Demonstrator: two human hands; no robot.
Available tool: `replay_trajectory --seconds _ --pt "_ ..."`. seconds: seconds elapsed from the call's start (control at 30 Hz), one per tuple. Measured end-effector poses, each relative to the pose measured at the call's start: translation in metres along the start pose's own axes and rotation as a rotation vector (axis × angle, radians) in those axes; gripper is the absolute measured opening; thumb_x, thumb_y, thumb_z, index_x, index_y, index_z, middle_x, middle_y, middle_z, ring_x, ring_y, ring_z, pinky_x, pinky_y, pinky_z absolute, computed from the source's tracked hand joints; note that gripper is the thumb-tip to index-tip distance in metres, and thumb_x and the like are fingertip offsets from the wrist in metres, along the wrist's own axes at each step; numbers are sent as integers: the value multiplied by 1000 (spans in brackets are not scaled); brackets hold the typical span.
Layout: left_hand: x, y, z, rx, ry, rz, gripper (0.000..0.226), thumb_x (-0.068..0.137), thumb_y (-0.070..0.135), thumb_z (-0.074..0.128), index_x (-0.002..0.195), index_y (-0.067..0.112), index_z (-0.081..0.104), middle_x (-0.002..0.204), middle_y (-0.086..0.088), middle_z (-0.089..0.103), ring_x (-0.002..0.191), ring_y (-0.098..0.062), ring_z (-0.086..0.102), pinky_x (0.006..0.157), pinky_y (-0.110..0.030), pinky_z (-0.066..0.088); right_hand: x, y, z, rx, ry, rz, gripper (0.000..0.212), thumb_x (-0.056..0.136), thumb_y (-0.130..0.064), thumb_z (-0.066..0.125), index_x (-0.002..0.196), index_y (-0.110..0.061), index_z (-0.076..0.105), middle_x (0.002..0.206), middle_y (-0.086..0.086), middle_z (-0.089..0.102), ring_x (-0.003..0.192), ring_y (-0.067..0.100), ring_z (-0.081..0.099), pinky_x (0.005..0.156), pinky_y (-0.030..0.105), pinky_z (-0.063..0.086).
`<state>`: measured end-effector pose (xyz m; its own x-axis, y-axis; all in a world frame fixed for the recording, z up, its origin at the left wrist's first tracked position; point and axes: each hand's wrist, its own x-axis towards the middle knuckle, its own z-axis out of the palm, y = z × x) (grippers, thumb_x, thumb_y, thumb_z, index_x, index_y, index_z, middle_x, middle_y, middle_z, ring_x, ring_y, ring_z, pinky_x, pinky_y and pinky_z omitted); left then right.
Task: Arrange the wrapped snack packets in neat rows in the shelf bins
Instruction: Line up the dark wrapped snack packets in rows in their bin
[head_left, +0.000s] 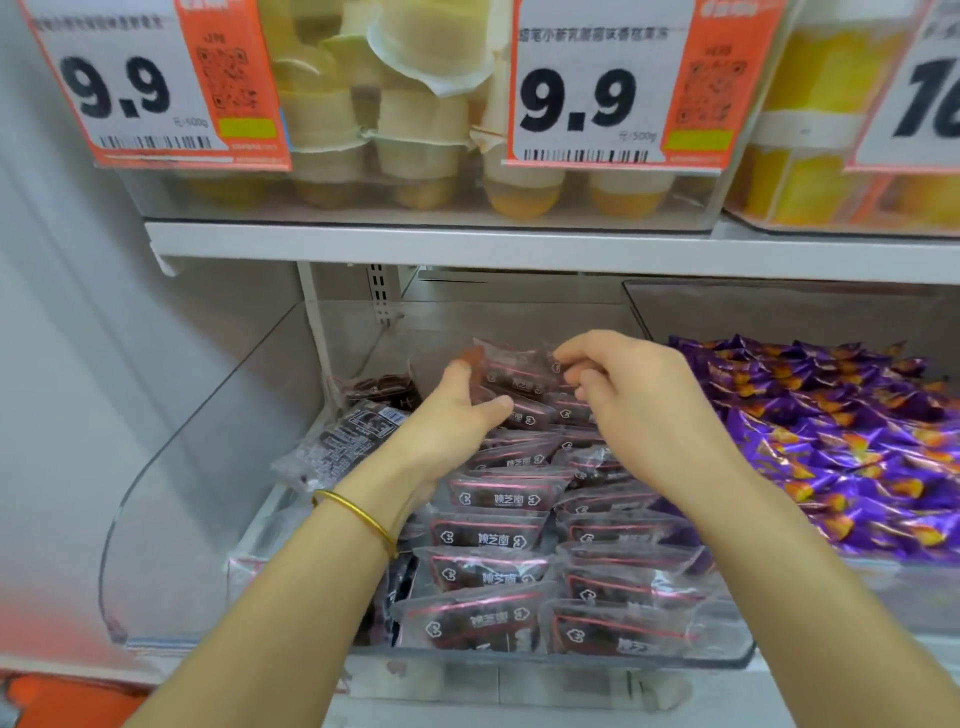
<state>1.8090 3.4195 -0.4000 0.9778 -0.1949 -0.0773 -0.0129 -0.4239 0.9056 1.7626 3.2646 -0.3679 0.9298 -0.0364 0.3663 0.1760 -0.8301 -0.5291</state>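
**Head view: both hands on the rear packet, two rows mostly built**

- Left hand (452, 421): thumb over the front of the rear packet (511, 374), fingers curled behind its left end
- Right hand (644, 415): fingers curled tight, pinching the same packet at its upper right corner
- The packet is at the back of the clear bin (218, 467) on the lower shelf, on top of the last packets of the maroon packet rows (493, 540)

Risks from here, my read:
- Film wrap looks slick and the rows are shingled, so pushing the rear packet down hard could slide the ones under it forward and fan the rows out
- Left forearm hangs just over the left row; pulling back low could drag packets askew
- Loose packets (348, 441) at the bin's left side lie skewed, one with its label side up. They are not in any row and will need flipping
- Purple packets (841, 441) fill the next bin close by, so a stray maroon one could tip over the divider

Orientation:
- Rowed packets have their long axis left-right across the bin, printed faces up and leaning toward the camera, in two columns front to back
- Rear packet's long axis is also roughly left-right, right end a little lower, face forward
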Motion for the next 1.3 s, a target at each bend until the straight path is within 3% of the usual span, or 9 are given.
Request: replay_trajectory --seconds 0.07,0.2,0.4,0.53,0.7,0.9,1.07,1.17,1.3 --pt "2 0 2 27 8 17 55 96 28 49 145 24 23 121 2 51 109 -15 49 90 -27 36 0 0 1 6 -3 6 33 94 -9 41 118 -21 61 107 3 68 99 23 62 87 43 51" --pt "6 -4 -2 -84 60 -34 47 98 34 41 142 21 32 139 0 45 124 -20 46 109 -41 34 0 0 1 12 -20 4 33 94 -8 41 117 -20 62 106 4 68 100 25 62 86 43 50" --pt "-12 10 -37 -197 157 8 44 99 28 43 138 8 40 138 -2 46 112 -17 53 107 -40 39 -7 -7 -4 -34 -71 -48 32 96 -11 41 117 -23 62 112 1 66 104 23 60 88 42 49" --pt "-45 13 -85 -45 222 134 17 94 11 52 108 14 60 118 -6 62 102 -15 62 90 -30 51 -16 -28 -3 -34 -166 -137 30 97 -14 44 118 -25 62 118 -2 63 109 18 56 94 37 45" --pt "-77 -7 -110 377 132 102 12 85 13 66 92 22 67 102 0 67 97 -13 62 86 -25 48 -30 -60 8 -2 -331 -253 31 96 -14 46 121 -27 59 121 -7 60 109 12 56 95 33 46" --pt "-71 -38 -116 702 20 49 59 81 23 70 133 22 42 137 1 40 126 -16 39 99 -23 34 -25 -84 26 -88 -437 -310 26 94 -18 51 117 -26 60 113 -5 62 103 14 56 90 37 48" --pt "-53 -49 -107 892 -97 -57 89 80 13 67 149 25 11 152 -6 14 136 -29 26 110 -41 30 -14 -102 43 -314 -513 -362 27 90 -40 53 108 -22 61 107 0 60 98 22 56 81 37 49" --pt "-45 -49 -103 869 -80 -32 80 81 6 64 145 26 20 144 -8 23 123 -30 42 101 -40 41 -19 -102 55 -495 -578 -393 43 87 -55 50 104 -16 60 100 2 59 93 24 55 77 34 39" --pt "-43 -35 -112 734 87 145 35 84 12 64 114 24 48 117 -5 46 100 -23 53 84 -32 45 -20 -102 57 -522 -532 -398 32 87 -48 55 95 -17 57 74 -3 46 76 22 41 78 34 28"
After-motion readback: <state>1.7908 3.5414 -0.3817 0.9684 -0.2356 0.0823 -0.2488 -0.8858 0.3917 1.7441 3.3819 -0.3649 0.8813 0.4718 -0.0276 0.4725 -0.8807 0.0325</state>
